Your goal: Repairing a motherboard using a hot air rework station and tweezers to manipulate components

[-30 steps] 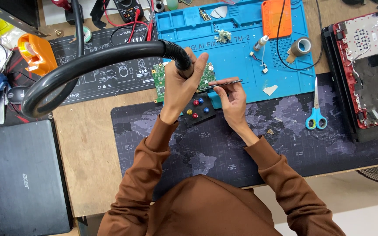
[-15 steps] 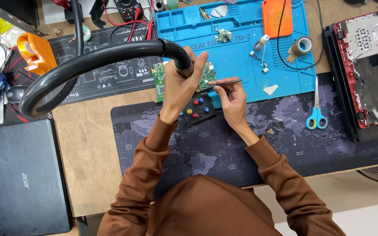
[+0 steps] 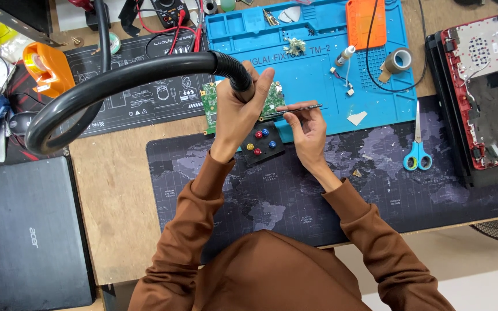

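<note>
L hand (image 3: 240, 112) clamped on green circuit board (image 3: 211, 106) at blue mat's (image 3: 318, 69) lower-left corner, R hand (image 3: 305, 124) pinching thin tweezers (image 3: 298, 108), long axis lying along mat's bottom edge, tip pointing left at board, touching it.

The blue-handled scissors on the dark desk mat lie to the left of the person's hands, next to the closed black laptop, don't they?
Not quite: in the head view the blue-handled scissors do lie on the dark desk mat, but to the right of the hands, near the opened red laptop. The closed black laptop is far left.
</note>
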